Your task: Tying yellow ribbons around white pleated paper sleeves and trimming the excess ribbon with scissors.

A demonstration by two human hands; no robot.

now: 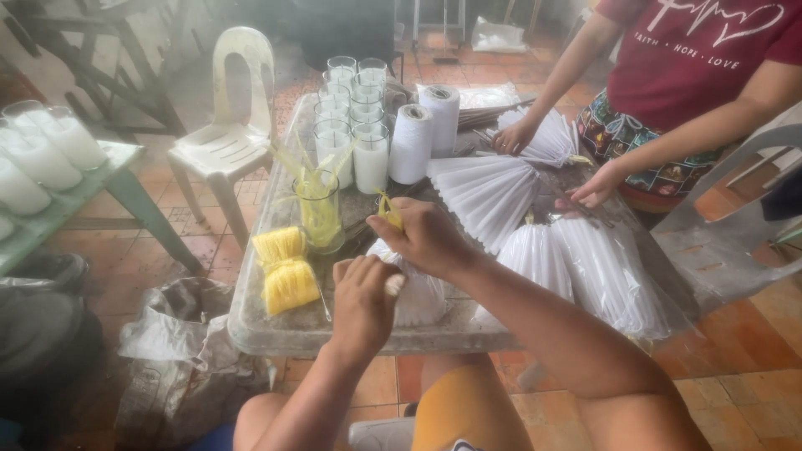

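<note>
Fingers (386, 219) of my right hand (426, 238) pinch a yellow strip (389, 209) directly above the white bundle (413, 292), which my closed left hand (363, 301) grips from nearer me

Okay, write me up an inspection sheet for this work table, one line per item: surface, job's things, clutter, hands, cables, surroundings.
Surface: grey table, worn and crowded.
Job's things: white bundle under both hands; yellow strip pinched in the right hand; yellow tie bundle; glass of yellow strips.
Clutter: fanned white bundles, two thread spools, filled candle glasses.
Hands: left hand grips the bundle; right hand above it. Another person's hands rest on a far bundle.
Cables: nothing seen.
Surroundings: white plastic chair, green table with candles, sacks on tiled floor.
</note>
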